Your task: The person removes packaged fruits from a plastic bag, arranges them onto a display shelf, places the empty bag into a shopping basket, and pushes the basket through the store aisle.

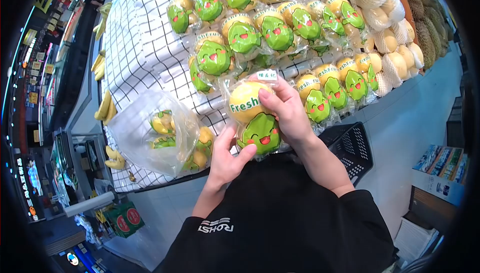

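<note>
In front of my chest I hold a clear bag of yellow fruit (246, 104), printed with "Fresh" lettering and a green cartoon face. My right hand (290, 115) is closed around its upper right side, thumb over the lettering. Lower down, my left hand (227, 157) grips the bag's left and bottom edge, with the thumb across the green print. A small white label shows at the bag's top. Just left of my left hand lies a larger clear plastic bag (145, 123) with several similar packs of fruit inside.
Rows of matching fruit packs (242, 35) cover the checked display cloth (145, 38). Net-wrapped round fruit (397, 63) is stacked at the right end. Bananas (105, 108) line the left edge. A black perforated basket (352, 148) is beside my right forearm.
</note>
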Tool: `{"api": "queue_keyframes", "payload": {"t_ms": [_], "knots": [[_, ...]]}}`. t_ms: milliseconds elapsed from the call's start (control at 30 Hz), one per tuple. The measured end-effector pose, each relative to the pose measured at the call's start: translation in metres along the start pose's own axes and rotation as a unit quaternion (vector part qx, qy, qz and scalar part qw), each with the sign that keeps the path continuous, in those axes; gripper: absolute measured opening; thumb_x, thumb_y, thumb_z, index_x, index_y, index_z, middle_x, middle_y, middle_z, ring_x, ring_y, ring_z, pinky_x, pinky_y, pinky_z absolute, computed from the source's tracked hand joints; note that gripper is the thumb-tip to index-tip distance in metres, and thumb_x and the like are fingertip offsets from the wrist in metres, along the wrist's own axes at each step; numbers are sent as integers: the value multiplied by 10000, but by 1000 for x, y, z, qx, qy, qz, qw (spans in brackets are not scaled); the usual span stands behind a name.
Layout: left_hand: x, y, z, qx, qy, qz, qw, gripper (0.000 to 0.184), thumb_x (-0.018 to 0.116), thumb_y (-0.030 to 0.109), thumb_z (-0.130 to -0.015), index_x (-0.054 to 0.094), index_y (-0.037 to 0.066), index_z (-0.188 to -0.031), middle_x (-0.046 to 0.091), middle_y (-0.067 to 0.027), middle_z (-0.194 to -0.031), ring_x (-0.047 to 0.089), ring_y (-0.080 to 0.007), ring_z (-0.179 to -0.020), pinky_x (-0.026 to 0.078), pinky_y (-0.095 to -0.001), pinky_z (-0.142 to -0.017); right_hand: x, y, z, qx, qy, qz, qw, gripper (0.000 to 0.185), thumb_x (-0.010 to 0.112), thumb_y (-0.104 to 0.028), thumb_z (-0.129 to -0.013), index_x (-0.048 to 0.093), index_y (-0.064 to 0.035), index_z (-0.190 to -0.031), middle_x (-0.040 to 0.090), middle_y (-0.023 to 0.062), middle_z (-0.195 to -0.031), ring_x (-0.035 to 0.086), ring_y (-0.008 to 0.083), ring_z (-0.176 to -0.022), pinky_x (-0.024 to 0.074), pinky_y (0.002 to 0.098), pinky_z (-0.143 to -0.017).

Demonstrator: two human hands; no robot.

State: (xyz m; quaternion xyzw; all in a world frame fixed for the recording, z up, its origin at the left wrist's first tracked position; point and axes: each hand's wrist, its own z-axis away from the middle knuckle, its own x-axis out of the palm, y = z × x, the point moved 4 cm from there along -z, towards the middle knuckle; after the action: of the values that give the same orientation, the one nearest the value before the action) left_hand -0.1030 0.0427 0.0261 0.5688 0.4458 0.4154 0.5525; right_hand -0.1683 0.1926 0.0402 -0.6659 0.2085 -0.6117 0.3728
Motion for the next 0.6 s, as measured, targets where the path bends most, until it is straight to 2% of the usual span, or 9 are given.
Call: {"api": "queue_keyframes", "payload": {"t_ms": [100, 267, 300, 367, 600], "knots": [[-9, -6, -5, 0, 2, 34, 999, 633, 700, 241, -887, 431, -64, -1372, 496, -154, -1322, 549, -212, -1174, 455, -328, -967, 5, -1, 1, -10, -16, -6, 1000, 298, 656, -114, -926, 587, -10, -1196, 659, 56, -1074, 617, 107, -976, 509, 279, -868], [-6, 3, -19, -7, 42, 53, 998, 554, 745, 178, -850, 489, -22, -1298, 627, -81, -1122, 625, -149, -986, 499, -287, -853, 9, -5, 7, -33, -18, 0, 999, 300, 665, -113, -920, 592, -2, -1190, 664, 60, -1062, 622, 106, -980, 516, 272, -865], [-4, 5, -21, -8, 43, 53, 998, 554, 745, 178, -850, 489, -22, -1298, 627, -81, -1122, 625, -149, -986, 499, -287, -853, 8, -6, 8, -31, -19, -1, 999, 300, 665, -113, -920, 592, -2, -1190, 664, 60, -1062, 622, 106, -980, 516, 272, -865], [0, 8, -24, -17, 48, 63, 997, 568, 734, 181, -859, 464, -20, -1317, 624, -86, -1125, 627, -144, -973, 501, -277, -846, 5, -8, 10, 10, -28, 28, 999, 317, 625, -101, -924, 580, -3, -1222, 640, 101, -1186, 613, 152, -1069, 494, 319, -946], [9, 8, -27, -20, 59, 93, 994, 553, 704, 197, -882, 449, -26, -1319, 619, -103, -1140, 625, -147, -993, 504, -278, -853, 1, -15, 13, 15, -34, 54, 998, 379, 606, -142, -952, 531, 16, -1288, 604, 98, -1247, 584, 151, -1122, 472, 315, -973]]}}
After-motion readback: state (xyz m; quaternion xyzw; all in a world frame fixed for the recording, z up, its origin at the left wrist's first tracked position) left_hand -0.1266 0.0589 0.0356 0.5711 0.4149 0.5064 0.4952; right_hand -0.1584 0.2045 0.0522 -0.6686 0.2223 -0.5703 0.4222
